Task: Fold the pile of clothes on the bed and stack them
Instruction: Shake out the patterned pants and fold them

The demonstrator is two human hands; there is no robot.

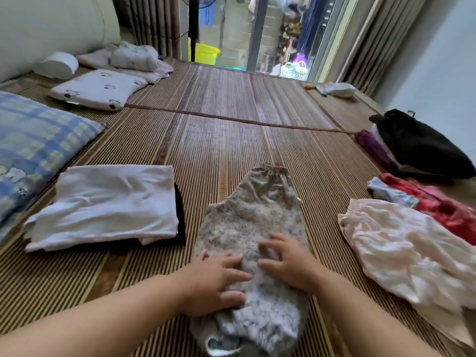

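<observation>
Floral garment (253, 220) near centre of bed (231, 124), near end cut off, left hand (216, 282) and right hand (289, 265) pressing it, fingers (231, 262) spread, folded white stack (108, 204) left, black bag (422, 148) far right, contents unclear

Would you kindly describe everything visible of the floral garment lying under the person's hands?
The floral garment is thin, soft-looking cloth with a small speckled print on a pale ground. It lies lengthwise on the woven mat, its gathered elastic waistband at the far end, the near end rumpled. The left hand and right hand rest on its near half, fingers spread. No other clothes touch it.
</observation>
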